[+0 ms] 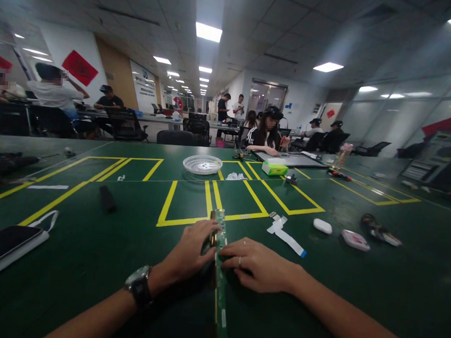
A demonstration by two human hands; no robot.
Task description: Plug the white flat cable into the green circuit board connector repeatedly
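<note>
A long, narrow green circuit board [221,290] runs from the bottom edge of the view up to the middle of the green table. My left hand [191,250], with a watch on its wrist, lies at the board's left side, its fingers bent around a brownish-gold strip [213,237] beside the board. From the right, my right hand [253,264], wearing rings, rests its fingertips on the board's right edge. Both hands are near the board's upper part, and the fingertips of the two hands are close together. A white flat cable [288,239] with a blue end lies to the right.
A white basket [202,165] and a green box [274,168] stand farther back on the table [110,264]. At left lie a phone [10,246] and a black bar [107,199]. A white case [323,225] and a pink-white case [355,240] lie right. Across the table sits a person [265,133].
</note>
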